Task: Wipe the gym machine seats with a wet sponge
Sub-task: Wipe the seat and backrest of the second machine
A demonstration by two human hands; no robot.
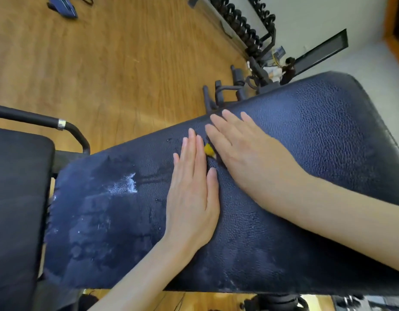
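A long dark blue padded bench (317, 135) fills the middle of the view. Its left part is wet, with white foam streaks. A yellow sponge (209, 150) shows only as a small corner between my two hands; the rest is hidden under my right hand. My left hand (193, 189) lies flat on the pad with straight fingers, just left of the sponge. My right hand (243, 151) lies flat with straight fingers, pressing down over the sponge.
A second dark seat pad (17, 198) with a black handle bar (37, 120) stands at the left. A dumbbell rack (243, 23) lines the far wall. Wooden floor (104, 63) lies beyond the bench, with black metal pegs (221, 90) behind its far edge.
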